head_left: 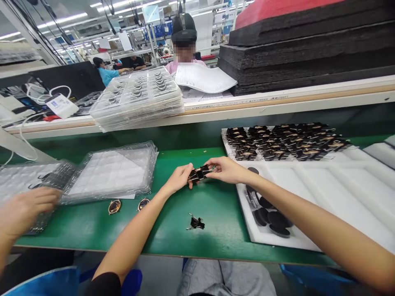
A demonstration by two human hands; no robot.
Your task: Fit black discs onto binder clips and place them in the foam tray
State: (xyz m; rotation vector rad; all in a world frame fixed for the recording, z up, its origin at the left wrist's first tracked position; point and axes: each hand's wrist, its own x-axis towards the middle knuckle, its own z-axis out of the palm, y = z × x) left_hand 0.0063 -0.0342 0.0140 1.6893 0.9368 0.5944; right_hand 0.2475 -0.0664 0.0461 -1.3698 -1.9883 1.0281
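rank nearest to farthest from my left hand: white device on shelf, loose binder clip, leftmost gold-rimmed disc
1. Loose binder clip, on your side of left hand
2. Gold-rimmed disc, left
3. White device, far left on shelf

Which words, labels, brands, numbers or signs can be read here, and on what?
None reads with certainty.
Shelf edge: small printed characters, too small.
Paper sheets: printed lines, too blurred.
White device: small dark marks, unreadable.
Hanging sheet: too far to tell.

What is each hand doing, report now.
Left hand: closed, holding one end of the black binder clips.
Right hand: closed, fingers pinching at their other end.
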